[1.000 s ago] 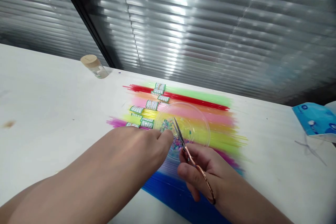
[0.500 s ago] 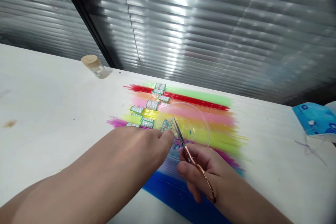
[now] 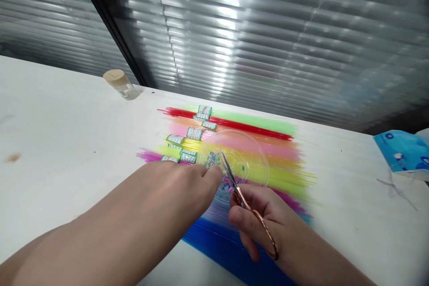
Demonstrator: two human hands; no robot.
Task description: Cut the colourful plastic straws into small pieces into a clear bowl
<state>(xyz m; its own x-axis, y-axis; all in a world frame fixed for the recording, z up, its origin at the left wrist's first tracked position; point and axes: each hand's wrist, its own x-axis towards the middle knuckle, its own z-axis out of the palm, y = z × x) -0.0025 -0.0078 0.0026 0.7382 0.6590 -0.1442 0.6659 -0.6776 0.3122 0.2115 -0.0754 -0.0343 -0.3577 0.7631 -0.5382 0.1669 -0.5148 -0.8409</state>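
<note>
My right fingers [image 3: 244, 220] grip the scissors [image 3: 239, 195] partly over the clear bowl [image 3: 257, 155], long axis slanting, pointed end forward and left. Whether my left fingers [image 3: 212, 179] hold anything, I cannot tell.

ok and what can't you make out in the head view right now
In the head view:
Fingertips of the left hand, and anything they hold: hidden behind that hand.
One handle loop of the scissors: covered by the right hand.
Bits in the clear bowl: too small to count, partly behind the left hand.
Print on the paper labels: too small and blurred.
Blue packet: right side cut off by the right edge.
</note>
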